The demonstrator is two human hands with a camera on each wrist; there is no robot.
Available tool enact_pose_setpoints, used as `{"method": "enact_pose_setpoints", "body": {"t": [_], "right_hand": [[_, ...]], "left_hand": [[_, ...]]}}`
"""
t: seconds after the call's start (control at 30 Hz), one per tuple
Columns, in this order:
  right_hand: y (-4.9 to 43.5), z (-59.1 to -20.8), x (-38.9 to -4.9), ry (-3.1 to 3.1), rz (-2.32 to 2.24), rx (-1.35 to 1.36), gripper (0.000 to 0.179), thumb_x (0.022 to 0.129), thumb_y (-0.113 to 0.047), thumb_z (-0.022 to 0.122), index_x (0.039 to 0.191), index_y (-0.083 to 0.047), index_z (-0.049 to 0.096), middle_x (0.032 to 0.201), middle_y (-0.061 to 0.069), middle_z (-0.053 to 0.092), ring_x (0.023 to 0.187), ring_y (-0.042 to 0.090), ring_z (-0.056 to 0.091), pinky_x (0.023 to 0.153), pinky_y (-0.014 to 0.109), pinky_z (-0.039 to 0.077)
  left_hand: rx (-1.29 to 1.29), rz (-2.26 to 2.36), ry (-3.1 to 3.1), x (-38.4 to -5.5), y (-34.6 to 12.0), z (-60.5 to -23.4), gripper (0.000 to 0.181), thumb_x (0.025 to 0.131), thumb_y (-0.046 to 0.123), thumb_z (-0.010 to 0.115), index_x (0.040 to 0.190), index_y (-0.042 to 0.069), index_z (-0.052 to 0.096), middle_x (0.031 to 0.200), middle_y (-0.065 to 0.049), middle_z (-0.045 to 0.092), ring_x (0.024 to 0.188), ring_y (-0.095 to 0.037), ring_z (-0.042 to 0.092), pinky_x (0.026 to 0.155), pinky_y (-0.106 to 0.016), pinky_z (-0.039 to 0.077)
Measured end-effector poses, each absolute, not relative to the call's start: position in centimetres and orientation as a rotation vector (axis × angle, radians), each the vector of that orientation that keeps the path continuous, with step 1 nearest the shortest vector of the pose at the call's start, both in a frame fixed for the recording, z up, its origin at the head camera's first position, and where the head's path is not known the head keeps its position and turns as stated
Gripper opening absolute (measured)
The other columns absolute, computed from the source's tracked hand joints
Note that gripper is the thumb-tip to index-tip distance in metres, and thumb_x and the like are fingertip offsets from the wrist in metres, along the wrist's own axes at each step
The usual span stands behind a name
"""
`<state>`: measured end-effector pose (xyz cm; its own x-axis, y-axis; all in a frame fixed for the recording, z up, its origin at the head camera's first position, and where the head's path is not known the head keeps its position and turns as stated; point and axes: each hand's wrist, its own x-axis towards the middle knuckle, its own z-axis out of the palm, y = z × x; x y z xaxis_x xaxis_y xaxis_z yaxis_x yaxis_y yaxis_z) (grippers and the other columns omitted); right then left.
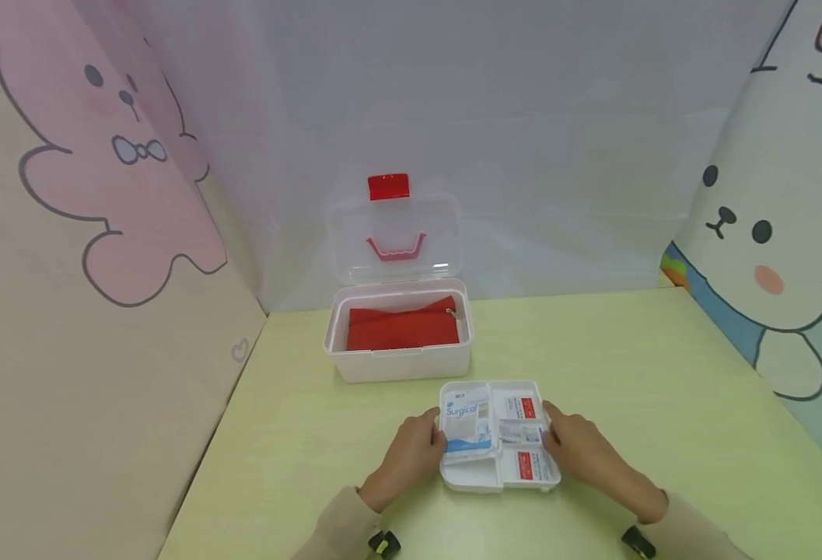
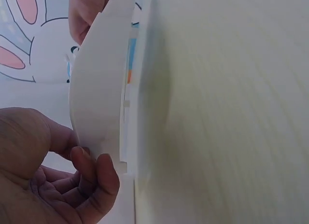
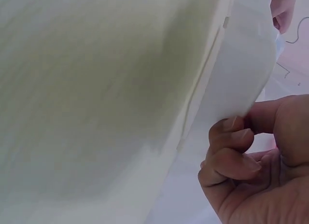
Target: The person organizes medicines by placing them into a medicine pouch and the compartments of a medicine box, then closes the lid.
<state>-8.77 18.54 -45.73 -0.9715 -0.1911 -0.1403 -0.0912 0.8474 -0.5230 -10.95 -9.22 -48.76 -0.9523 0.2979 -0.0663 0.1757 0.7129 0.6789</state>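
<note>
Both hands grip a white compartment tray (image 1: 468, 473) by its opposite sides, low over the tabletop. My left hand (image 1: 411, 451) pinches the left rim; in the left wrist view its thumb and curled fingers (image 2: 108, 173) are on the tray wall (image 2: 99, 89). On the other side my right hand (image 1: 585, 447) pinches the right rim, its fingers (image 3: 231, 132) bent against the wall (image 3: 241, 64) in the right wrist view. A packet marked "Surgical" (image 1: 468, 420) lies in the upper left compartment. Small red-and-white packets (image 1: 526, 408) fill the right-hand ones.
Behind the tray stands a white box (image 1: 404, 364) with its clear lid (image 1: 397, 218) raised and a red latch (image 1: 388, 187) on top. A red zip pouch (image 1: 400, 330) lies inside. The pale yellow table (image 1: 627, 365) meets cloth walls with cartoon animals.
</note>
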Motion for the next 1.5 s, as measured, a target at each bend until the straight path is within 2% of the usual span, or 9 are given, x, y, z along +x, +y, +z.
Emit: {"method": "enact_pose_setpoints", "body": {"t": [0.13,0.37,0.63,0.83,1.03,1.2,1.3,1.4,1.5], "right_hand": [[18.5,-44.1,-8.4,2.848,-0.799,-0.222,0.057,0.092,-0.007,0.056,0.141,0.014,0.039,0.062,-0.001,0.05,0.052,0.01,0.043,0.047,0.02,0.034],[18.4,-40.1,-7.8,2.897,-0.789,-0.306,0.055,0.091,-0.008,0.057,0.14,0.012,0.043,0.06,-0.005,0.048,0.051,0.005,0.038,0.047,0.019,0.032],[17.7,-35.8,-8.6,2.942,-0.848,-0.474,0.052,0.091,-0.005,0.056,0.139,0.012,0.044,0.063,-0.007,0.052,0.05,0.003,0.037,0.046,0.018,0.031],[16.3,-33.6,-10.7,2.92,-0.917,-0.558,0.051,0.092,-0.005,0.054,0.14,0.01,0.044,0.065,-0.004,0.056,0.049,0.005,0.038,0.044,0.018,0.03],[14.3,-31.9,-13.4,2.903,-0.957,-0.587,0.048,0.091,-0.005,0.052,0.138,0.004,0.048,0.068,0.001,0.06,0.05,0.01,0.04,0.044,0.018,0.028],[12.2,-31.5,-15.5,2.893,-0.952,-0.623,0.048,0.091,-0.006,0.051,0.137,0.004,0.048,0.067,0.003,0.06,0.049,0.011,0.039,0.044,0.018,0.027],[11.1,-31.3,-16.8,2.913,-0.936,-0.635,0.046,0.092,-0.007,0.052,0.136,0.005,0.05,0.066,0.005,0.059,0.048,0.012,0.04,0.044,0.019,0.028],[10.1,-31.1,-18.2,2.936,-0.908,-0.618,0.048,0.092,-0.009,0.052,0.137,0.008,0.047,0.068,0.006,0.059,0.049,0.012,0.042,0.044,0.021,0.031],[9.0,-30.9,-19.7,2.954,-0.885,-0.592,0.051,0.093,-0.01,0.051,0.139,0.01,0.045,0.071,0.01,0.062,0.051,0.013,0.045,0.045,0.022,0.033]], "left_hand": [[0.349,1.082,2.747,-10.5,-9.3,-47.4,0.042,0.093,0.013,0.057,0.133,0.001,0.056,0.064,0.004,0.049,0.054,-0.007,0.046,0.046,-0.019,0.036],[0.439,1.154,2.827,-9.7,-10.1,-44.6,0.029,0.087,0.007,0.057,0.115,0.001,0.064,0.061,0.007,0.045,0.052,-0.003,0.04,0.045,-0.017,0.031],[0.531,1.158,2.877,-10.0,-11.8,-40.0,0.036,0.089,0.007,0.057,0.123,-0.001,0.063,0.06,0.005,0.048,0.049,-0.004,0.039,0.045,-0.015,0.03],[0.574,1.148,2.965,-11.2,-13.6,-37.2,0.032,0.089,0.007,0.059,0.119,0.001,0.064,0.059,0.004,0.049,0.047,-0.005,0.039,0.046,-0.014,0.03],[0.574,1.186,3.0,-12.7,-15.7,-35.0,0.034,0.09,0.006,0.058,0.123,0.004,0.064,0.08,-0.002,0.063,0.052,-0.011,0.048,0.049,-0.016,0.039],[0.512,1.16,2.99,-14.2,-17.6,-34.1,0.036,0.092,0.006,0.056,0.128,0.004,0.062,0.093,-0.008,0.066,0.057,-0.014,0.054,0.049,-0.018,0.041],[0.46,1.122,2.994,-15.3,-18.4,-33.7,0.04,0.092,0.007,0.055,0.132,0.001,0.059,0.089,-0.01,0.064,0.057,-0.015,0.053,0.049,-0.018,0.038],[0.41,1.072,3.029,-16.8,-19.2,-33.2,0.039,0.093,0.008,0.053,0.13,-0.003,0.06,0.077,-0.01,0.058,0.055,-0.015,0.049,0.048,-0.02,0.034],[0.375,1.037,3.069,-18.2,-20.0,-32.8,0.039,0.093,0.009,0.052,0.129,-0.005,0.06,0.073,-0.008,0.056,0.055,-0.014,0.046,0.047,-0.022,0.032]]}}
